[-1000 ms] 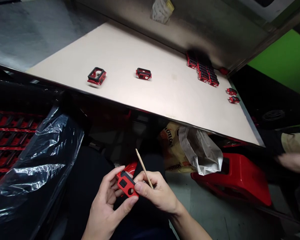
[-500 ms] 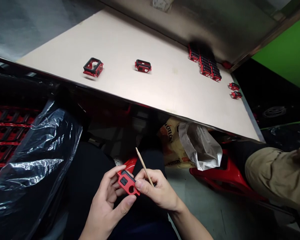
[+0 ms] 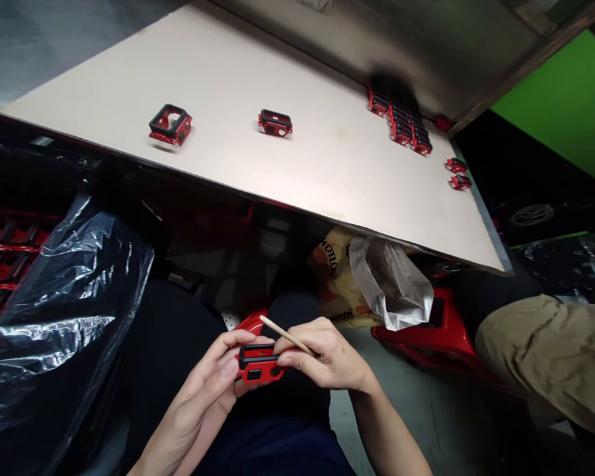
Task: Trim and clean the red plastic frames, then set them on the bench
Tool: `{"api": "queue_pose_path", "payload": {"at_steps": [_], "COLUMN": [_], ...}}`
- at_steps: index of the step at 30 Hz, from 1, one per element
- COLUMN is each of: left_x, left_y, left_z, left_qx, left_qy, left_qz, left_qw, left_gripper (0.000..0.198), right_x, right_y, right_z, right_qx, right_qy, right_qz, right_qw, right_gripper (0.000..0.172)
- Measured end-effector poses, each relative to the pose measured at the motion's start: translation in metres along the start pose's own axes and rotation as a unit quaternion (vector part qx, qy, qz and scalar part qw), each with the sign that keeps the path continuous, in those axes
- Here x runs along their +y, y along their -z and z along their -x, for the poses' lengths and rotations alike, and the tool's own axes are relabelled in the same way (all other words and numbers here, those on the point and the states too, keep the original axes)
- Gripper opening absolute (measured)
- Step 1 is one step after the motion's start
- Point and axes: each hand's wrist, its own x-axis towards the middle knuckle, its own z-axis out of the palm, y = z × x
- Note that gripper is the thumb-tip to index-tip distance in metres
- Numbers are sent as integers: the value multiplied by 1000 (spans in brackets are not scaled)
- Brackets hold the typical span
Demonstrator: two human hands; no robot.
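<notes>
Above my lap, my left hand (image 3: 211, 380) grips a small red plastic frame (image 3: 260, 370) with a black rim, its thumb pressed on the left end. The frame's side carries a black rectangular patch and a round hole. My right hand (image 3: 322, 357) pinches the frame's right end between thumb and fingertips. A thin pointed wooden stick (image 3: 286, 336) also sits in my right hand, slanting up to the left over the frame. Both hands are closed; some fingers are hidden behind the frame.
On the white tabletop (image 3: 317, 172) lie two similar frames, a larger one (image 3: 170, 124) and a smaller one (image 3: 275, 123). Stacked frames (image 3: 401, 125) stand at the back right. Clear plastic (image 3: 94, 317) covers a crate at left. A paper bag (image 3: 391, 277) hangs below the table. Another person's leg (image 3: 535, 350) is at right.
The red frame has been turned so its black rim and top opening face me more. My left thumb has moved onto its end. The stick has tilted lower, and the view has shifted slightly.
</notes>
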Motion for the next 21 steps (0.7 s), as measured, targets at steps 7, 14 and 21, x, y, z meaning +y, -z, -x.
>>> {"api": "queue_pose_path", "payload": {"at_steps": [7, 14, 21], "left_x": [2, -20, -27], "left_y": [2, 6, 8], "left_z": [0, -1, 1], "left_qx": [-81, -84, -34], "left_qy": [51, 24, -49], "left_qz": [-17, -28, -73], "left_qw": [995, 996, 996], "left_gripper": [55, 83, 80], "right_x": [6, 0, -4], "right_y": [9, -7, -10], "right_z": [-6, -10, 0], "right_qx": [-53, 43, 168], "right_qy": [-37, -136, -169], "right_qz": [-73, -112, -116], "right_qw": [995, 983, 964], "right_gripper": [42, 29, 33]}}
